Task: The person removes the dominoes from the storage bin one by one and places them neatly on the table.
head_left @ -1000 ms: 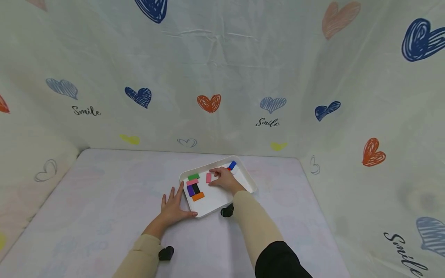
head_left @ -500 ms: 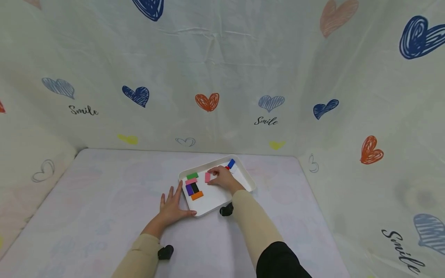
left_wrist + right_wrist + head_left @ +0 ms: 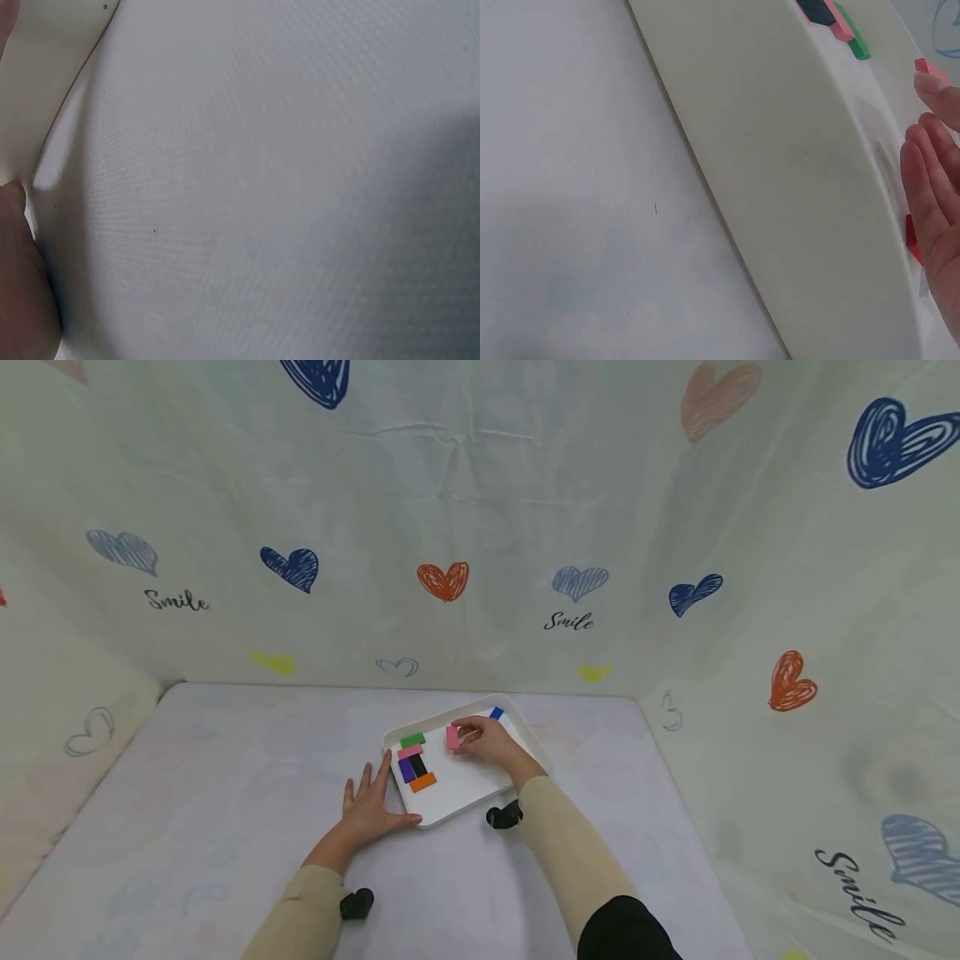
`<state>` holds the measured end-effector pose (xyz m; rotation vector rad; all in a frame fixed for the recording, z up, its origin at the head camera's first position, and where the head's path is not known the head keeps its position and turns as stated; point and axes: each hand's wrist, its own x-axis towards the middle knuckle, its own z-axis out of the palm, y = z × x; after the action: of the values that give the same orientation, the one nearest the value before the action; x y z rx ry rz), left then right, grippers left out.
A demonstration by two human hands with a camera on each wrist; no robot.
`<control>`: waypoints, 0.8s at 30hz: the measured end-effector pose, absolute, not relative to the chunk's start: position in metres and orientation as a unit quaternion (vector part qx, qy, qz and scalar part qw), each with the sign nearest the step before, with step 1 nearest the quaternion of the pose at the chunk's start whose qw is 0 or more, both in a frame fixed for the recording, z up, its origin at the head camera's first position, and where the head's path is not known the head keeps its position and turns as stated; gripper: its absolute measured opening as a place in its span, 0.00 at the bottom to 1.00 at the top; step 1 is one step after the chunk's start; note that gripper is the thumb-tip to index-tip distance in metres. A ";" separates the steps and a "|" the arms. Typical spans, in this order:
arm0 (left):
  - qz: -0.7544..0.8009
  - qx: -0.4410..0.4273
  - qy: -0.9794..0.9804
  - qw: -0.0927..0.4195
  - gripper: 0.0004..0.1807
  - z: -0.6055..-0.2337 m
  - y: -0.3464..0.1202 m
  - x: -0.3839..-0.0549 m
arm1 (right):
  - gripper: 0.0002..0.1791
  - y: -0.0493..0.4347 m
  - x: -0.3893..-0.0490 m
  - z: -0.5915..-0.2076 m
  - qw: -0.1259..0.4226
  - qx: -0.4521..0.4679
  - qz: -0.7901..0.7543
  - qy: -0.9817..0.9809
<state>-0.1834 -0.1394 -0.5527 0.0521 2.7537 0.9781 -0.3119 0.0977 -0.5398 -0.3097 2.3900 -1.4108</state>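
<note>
A white tray (image 3: 468, 811) lies tilted on the table. My left hand (image 3: 367, 816) is spread at the tray's left end; its straight fingers and thumb touch the rim. My right hand (image 3: 487, 742) pinches a pink block (image 3: 452, 737) over the tray; the right wrist view shows the same pink block (image 3: 933, 70) beyond a fingertip. On the tray's left side sit a green block (image 3: 412, 741), another pink block (image 3: 410, 752), a purple block (image 3: 407, 770), a black block (image 3: 417, 766) and an orange block (image 3: 423, 782), close together.
A blue block (image 3: 497, 713) lies near the tray's back right corner, partly behind the right hand. Below the right fingers shows a red block (image 3: 914, 241). The white cloth-covered table (image 3: 225, 793) meets a heart-printed curtain (image 3: 495, 510) at the back.
My right hand has moved slightly to the right and up with the pink block, which sits a little farther back. The left hand stays at the rim. The head view has shifted slightly.
</note>
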 end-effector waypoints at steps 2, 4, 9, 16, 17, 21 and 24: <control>0.334 0.017 0.936 0.107 0.72 -0.553 -0.139 -0.184 | 0.28 0.100 -0.310 -0.537 0.182 -0.102 -0.525 0.825; 0.333 0.020 0.937 0.104 0.72 -0.554 -0.139 -0.185 | 0.28 0.104 -0.307 -0.533 0.192 -0.091 -0.553 0.806; 0.331 0.027 0.937 0.103 0.72 -0.556 -0.139 -0.186 | 0.28 0.113 -0.296 -0.522 0.199 -0.080 -0.601 0.770; 0.332 0.026 0.937 0.104 0.72 -0.556 -0.142 -0.185 | 0.28 0.128 -0.280 -0.511 0.190 -0.095 -0.599 0.772; 0.332 0.027 0.937 0.105 0.72 -0.555 -0.142 -0.185 | 0.28 0.132 -0.277 -0.509 0.190 -0.096 -0.598 0.773; 0.331 0.030 0.938 0.101 0.72 -0.555 -0.142 -0.184 | 0.28 0.145 -0.267 -0.499 0.183 -0.088 -0.581 0.788; 0.331 0.031 0.938 0.098 0.73 -0.557 -0.142 -0.184 | 0.28 0.157 -0.261 -0.494 0.179 -0.090 -0.562 0.802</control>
<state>-0.1838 -0.1415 -0.5575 0.0908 2.7769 0.9800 -0.2605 0.1573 -0.4937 -0.2542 2.2674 -1.5896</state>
